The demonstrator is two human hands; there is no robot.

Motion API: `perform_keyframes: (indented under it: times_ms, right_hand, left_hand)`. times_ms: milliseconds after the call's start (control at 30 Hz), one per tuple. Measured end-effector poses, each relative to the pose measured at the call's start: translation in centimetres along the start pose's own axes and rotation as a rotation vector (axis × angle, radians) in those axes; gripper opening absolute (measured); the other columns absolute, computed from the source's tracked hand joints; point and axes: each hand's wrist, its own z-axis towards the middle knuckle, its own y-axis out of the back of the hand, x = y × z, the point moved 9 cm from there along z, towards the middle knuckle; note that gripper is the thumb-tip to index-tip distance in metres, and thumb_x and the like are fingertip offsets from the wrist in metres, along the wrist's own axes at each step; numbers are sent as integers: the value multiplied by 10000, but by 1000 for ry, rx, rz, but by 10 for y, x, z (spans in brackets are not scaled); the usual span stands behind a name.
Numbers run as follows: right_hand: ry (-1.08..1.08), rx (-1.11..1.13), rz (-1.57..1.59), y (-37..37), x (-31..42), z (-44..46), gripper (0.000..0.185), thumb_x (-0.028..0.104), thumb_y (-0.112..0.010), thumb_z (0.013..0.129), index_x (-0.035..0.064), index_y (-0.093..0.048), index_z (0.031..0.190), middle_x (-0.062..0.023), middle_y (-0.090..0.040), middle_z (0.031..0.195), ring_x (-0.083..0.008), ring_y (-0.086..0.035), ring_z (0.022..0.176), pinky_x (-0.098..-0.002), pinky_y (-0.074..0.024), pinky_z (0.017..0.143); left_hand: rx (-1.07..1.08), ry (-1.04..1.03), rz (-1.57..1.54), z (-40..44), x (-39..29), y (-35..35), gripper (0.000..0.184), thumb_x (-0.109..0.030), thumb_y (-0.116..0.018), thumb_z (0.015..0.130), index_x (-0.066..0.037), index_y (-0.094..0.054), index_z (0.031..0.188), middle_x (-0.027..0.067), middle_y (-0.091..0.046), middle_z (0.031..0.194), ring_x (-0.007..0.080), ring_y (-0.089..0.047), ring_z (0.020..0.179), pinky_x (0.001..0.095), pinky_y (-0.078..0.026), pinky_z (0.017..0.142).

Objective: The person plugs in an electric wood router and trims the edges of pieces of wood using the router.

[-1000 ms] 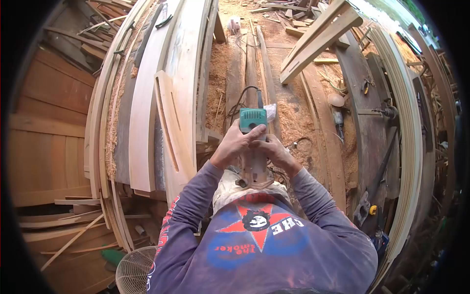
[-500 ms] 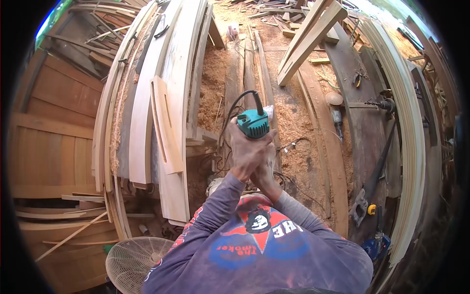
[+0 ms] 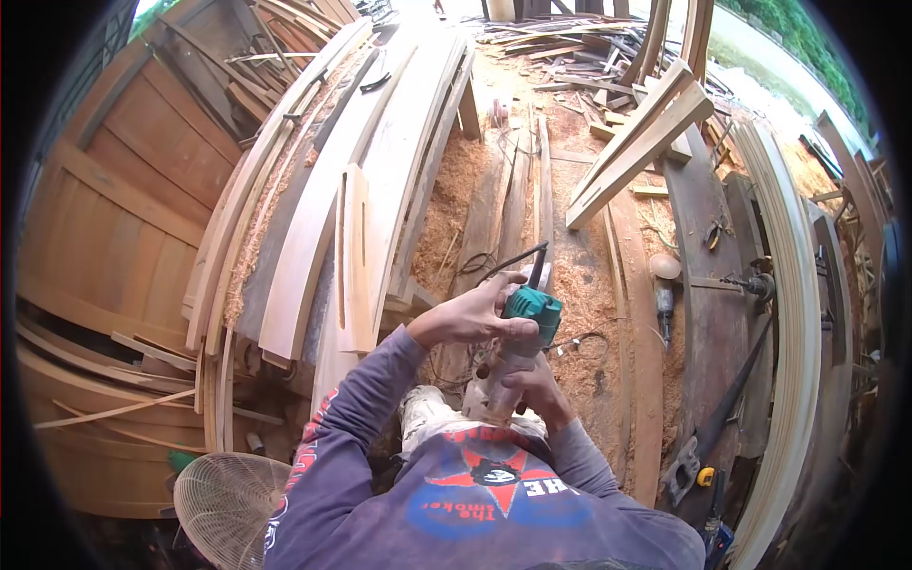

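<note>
A trim router point(image 3: 534, 312) with a teal motor cap is held close in front of my body, tilted, its lower part near my lap. My left hand point(image 3: 470, 313) is closed about the teal cap, thumb on the near side and fingers by the cord. Lower down, my right hand point(image 3: 540, 388) grips the router's pale, dusty body. The black cord point(image 3: 518, 259) leaves the top of the cap. The tool's bottom end is partly hidden by my right hand and shirt.
To the left, long planks point(image 3: 299, 275) carry a slotted wood piece point(image 3: 353, 256). Slotted timbers point(image 3: 636, 142) stand ahead. On the right lie a drill point(image 3: 755, 285), a grinder-like tool point(image 3: 664, 304), a handsaw point(image 3: 689, 465) and a tape measure point(image 3: 706, 477). A fan point(image 3: 228, 508) stands at lower left.
The router has come down nearer my lap and tilted, its base now showing. My left hand has moved up onto the cap; my right hand is lower on the body. The view has tipped upward.
</note>
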Motion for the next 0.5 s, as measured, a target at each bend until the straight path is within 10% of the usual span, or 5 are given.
perform_keyframes:
  times_ms: [100, 167, 333, 433, 500]
  right_hand:
    - [-38, 136, 169, -6, -4, 5, 726, 212, -840, 702, -17, -535, 1319, -103, -657, 1106, -220, -688, 985, -341, -581, 860]
    - [23, 387, 338, -28, 6, 8, 667, 189, -815, 751, -30, -537, 1316, -95, -656, 1106, -209, -683, 993, -309, -574, 834]
    - [17, 12, 263, -14, -8, 41, 370, 138, -745, 839, 16, -590, 1151, -41, -620, 1007, -133, -626, 828, -292, -534, 690]
    - [87, -131, 3, -14, 0, 64, 295, 138, -748, 830, 35, -620, 1075, -16, -622, 918, -113, -609, 750, -290, -520, 651]
    - [112, -205, -116, -19, 5, 73, 265, 139, -768, 818, 42, -642, 1030, -3, -633, 883, -95, -601, 708, -284, -505, 611]
  left_hand:
    - [-66, -75, 276, 9, -19, 4, 1069, -507, -877, 799, 131, -352, 1478, 188, -628, 1227, 275, -653, 1137, 394, -523, 1031]
    - [-10, 94, -98, 17, -10, -2, 1044, -431, -886, 791, 131, -349, 1488, 148, -645, 1152, 240, -667, 1071, 376, -563, 972]
    - [-165, 84, 283, 29, -18, 27, 679, -350, -862, 748, 122, -595, 1158, 42, -671, 801, 164, -660, 629, 327, -611, 604]
    - [-100, 244, 653, 16, -27, 47, 588, -539, -872, 742, 25, -707, 731, 116, -701, 757, 206, -678, 645, 394, -574, 617]
    - [-69, 224, 671, 9, -20, 55, 651, -603, -825, 777, 32, -701, 711, 148, -698, 754, 237, -688, 656, 407, -575, 639]
